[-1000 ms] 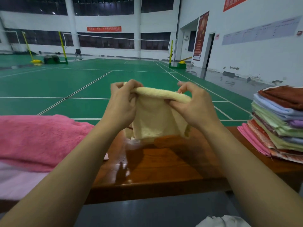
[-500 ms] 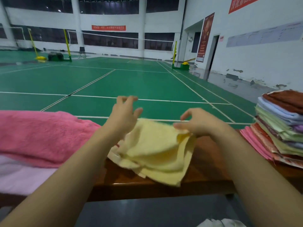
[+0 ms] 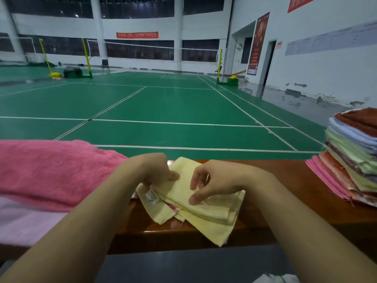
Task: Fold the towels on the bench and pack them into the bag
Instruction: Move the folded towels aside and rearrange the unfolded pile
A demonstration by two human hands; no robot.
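Right now the yellow towel (image 3: 195, 201) lies half-folded on the tabletop (image 3: 285, 180), between the big pink towel (image 3: 51, 170) on my left and the stack of folded towels (image 3: 355, 160) well off to my right. My left hand (image 3: 155, 170) has its fingers curled down onto the far left part of the cloth, pressing or pinching it; I cannot tell which. My right hand (image 3: 212, 182) hovers with fingers loosely bent, thumb and fingertips just touching the top layer, not gripping anything.

What worries me is the near corner: it hangs past the front edge of the tabletop, and the layers are skewed, with a label (image 3: 152, 196) and a bit of red trim poking out. If I lift either hand carelessly, I reckon the loose lower layer could drag the whole thing off onto the floor. If I fold again without squaring the edges, the bundle will likely come out lopsided and sit badly in the bag, which I cannot see from here.
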